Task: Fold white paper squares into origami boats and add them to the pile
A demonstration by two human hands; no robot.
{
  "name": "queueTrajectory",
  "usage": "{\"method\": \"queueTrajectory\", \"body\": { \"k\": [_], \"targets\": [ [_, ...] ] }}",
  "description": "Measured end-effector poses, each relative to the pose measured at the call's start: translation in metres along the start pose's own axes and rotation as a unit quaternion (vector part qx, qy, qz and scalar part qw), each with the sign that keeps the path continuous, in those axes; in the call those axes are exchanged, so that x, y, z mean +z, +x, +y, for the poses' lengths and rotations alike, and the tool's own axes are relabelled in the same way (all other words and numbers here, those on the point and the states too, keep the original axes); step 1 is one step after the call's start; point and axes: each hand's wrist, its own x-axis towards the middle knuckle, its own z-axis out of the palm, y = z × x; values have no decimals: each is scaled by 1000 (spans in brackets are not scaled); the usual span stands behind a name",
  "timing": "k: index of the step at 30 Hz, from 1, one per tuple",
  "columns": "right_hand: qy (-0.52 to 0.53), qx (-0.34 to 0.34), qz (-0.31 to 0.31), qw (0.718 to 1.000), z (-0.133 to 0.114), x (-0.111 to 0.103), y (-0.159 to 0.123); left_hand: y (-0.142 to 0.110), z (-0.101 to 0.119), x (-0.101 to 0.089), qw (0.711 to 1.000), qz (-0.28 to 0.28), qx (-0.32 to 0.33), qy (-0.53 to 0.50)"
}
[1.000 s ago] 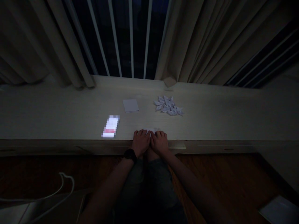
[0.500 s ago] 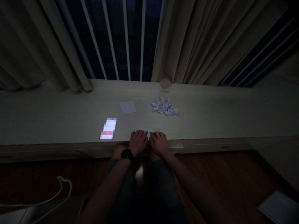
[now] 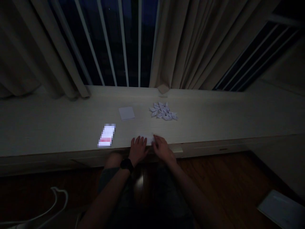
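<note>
A small piece of white paper (image 3: 149,139) lies at the front edge of the pale ledge, partly covered by my hands. On its left end my left hand (image 3: 138,149) rests flat, with the fingers spread and a dark watch on the wrist. My right hand (image 3: 163,149) is closed at the paper's right end, thumb and forefinger curled together there. Farther back sits a cluster of several folded white paper pieces (image 3: 163,111). To its left is a flat stack of square white paper (image 3: 126,113).
A lit phone (image 3: 106,135), its screen blurred out, lies left of my hands on the ledge (image 3: 209,121). Curtains (image 3: 181,47) and a barred window stand behind. Below are a wooden floor, a white cable (image 3: 57,203) and a pale flat object (image 3: 282,206).
My right hand has turned from lying flat to a closed, pinching shape at the paper's right end. My left hand stays on the paper. The view has shifted slightly.
</note>
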Motion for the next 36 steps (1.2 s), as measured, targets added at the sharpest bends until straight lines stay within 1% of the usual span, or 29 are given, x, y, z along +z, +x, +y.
{"method": "queueTrajectory", "body": {
  "k": [2,4,6,7,8,9,10,11,12,13,14,15,16,17,18,19,20,21,22,23,25,27,29,30,31,32,34,36],
  "targets": [
    [52,28,32,998,8,1,-1,-1,-2,1,1000,-4,11,6],
    [91,45,37,994,13,-3,-2,-2,-5,0,1000,-11,26,-4],
    [127,63,31,989,13,-9,-3,-2,-7,-2,998,-19,30,-44],
    [148,74,27,986,13,-13,-4,-2,-8,-3,996,-18,18,-81],
    [175,86,24,981,11,-16,-4,0,-8,-4,992,-5,-13,-128],
    [206,100,24,973,9,-18,-5,2,-7,-4,981,16,-60,-186],
    [243,114,25,963,7,-19,-4,5,-6,-4,959,43,-120,-253],
    [284,128,25,950,5,-18,-3,8,-4,-3,923,74,-188,-327],
    [329,143,23,933,3,-15,0,12,-1,-2,876,93,-246,-404],
    [379,161,17,911,1,-10,3,16,1,0,819,101,-286,-487],
    [428,178,9,886,-1,-5,8,20,4,2,758,112,-312,-563],
    [472,192,-2,860,-2,1,13,23,6,4,702,112,-320,-626],
    [511,206,-10,834,-3,6,18,26,8,6,655,109,-324,-674],
    [550,218,-16,806,-3,11,23,29,9,7,619,105,-323,-708],
    [577,229,-23,784,-3,15,27,31,10,8,594,99,-318,-733],
    [593,240,-29,768,-1,17,31,33,9,9,577,92,-314,-748],
    [600,251,-35,759,1,18,35,34,7,9,570,83,-310,-756],
    [599,260,-42,756,4,17,37,36,4,9,572,73,-308,-757],
    [594,268,-49,757,7,16,40,38,-1,8,580,60,-307,-752],
    [586,271,-58,761,10,14,42,40,-8,7,597,45,-308,-740],
    [569,267,-84,773,17,9,47,44,-25,4,639,24,-302,-708],
    [549,250,-122,788,21,5,54,49,-44,1,675,-1,-278,-683],
    [530,228,-157,801,22,3,61,54,-61,-2,719,-41,-247,-648],
    [522,218,-173,806,22,3,65,55,-67,-4,734,-58,-235,-635],
    [515,210,-187,810,21,3,69,57,-72,-4,735,-81,-225,-635],
    [508,204,-200,813,21,3,73,58,-76,-4,727,-102,-218,-642],
    [495,196,-217,818,21,6,78,60,-79,-3,704,-145,-207,-663],
    [484,187,-226,824,22,8,81,62,-79,1,687,-169,-202,-678]
  ]
}}
